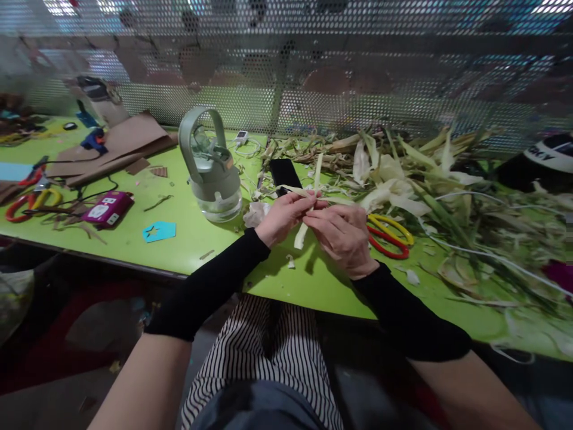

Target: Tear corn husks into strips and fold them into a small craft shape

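Head camera: a pale husk strip [318, 170] lies between a person's two hands, its long axis running from the near side of the green table [286, 282] toward the mesh screen [277, 77], a second strip [295, 190] crossing it. Left hand [289, 216] and right hand [342, 234] sit equally near, fingertips pinched on the strips, though fingers hide the exact grip. Scissors [398, 255] rest beside the right hand.

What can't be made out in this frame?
All in the head view:
Pale strips: whether they are joined, hidden by the left hand and right hand.
Red-and-yellow scissors: blades, hidden behind the right hand.
Purple box: label details, too small.
Dark white-banded item: cut off by the right edge.
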Motion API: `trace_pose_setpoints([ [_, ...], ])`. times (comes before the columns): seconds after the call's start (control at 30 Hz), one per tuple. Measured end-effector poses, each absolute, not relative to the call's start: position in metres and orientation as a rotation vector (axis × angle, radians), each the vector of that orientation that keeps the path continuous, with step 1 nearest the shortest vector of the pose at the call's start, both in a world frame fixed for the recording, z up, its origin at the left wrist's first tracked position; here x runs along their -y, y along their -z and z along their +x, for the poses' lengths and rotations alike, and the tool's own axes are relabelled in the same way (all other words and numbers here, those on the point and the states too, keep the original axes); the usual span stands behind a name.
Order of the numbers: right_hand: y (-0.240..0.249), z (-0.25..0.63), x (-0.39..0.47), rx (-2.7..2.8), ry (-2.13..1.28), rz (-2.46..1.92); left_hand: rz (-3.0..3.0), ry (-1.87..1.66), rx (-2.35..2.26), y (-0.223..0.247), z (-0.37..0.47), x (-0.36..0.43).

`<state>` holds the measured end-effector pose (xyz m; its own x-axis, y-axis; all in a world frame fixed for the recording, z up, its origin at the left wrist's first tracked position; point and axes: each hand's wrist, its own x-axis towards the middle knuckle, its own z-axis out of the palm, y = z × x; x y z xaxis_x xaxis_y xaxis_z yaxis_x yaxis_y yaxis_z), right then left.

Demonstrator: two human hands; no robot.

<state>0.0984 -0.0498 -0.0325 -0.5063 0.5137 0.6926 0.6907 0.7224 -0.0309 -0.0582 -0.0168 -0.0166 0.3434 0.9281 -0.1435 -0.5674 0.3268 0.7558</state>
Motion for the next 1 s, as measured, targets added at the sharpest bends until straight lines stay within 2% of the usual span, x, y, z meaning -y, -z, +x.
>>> trace_pose_setpoints([
  [0.23, 0.036, 0.097, 0.044, 2.151, 0.118, -0.930, 0.764, -1.080, -0.670, 0.022, -0.056, 0.015],
  [0.5, 0.027, 0.098, 0.041, 1.910, 0.207, -0.953, 0.818, -1.020, -0.651, 0.016, -0.059, 0.014],
  [0.67, 0.034, 0.105, 0.030, 1.805, 0.037, -1.169, 0.969, -0.961, -0.654, 0.017, -0.058, 0.018],
  [1.0, 0.034, 0.105, 0.032, 1.863, -0.185, -1.214, 1.027, -1.087, -0.788, 0.021, -0.056, 0.013],
])
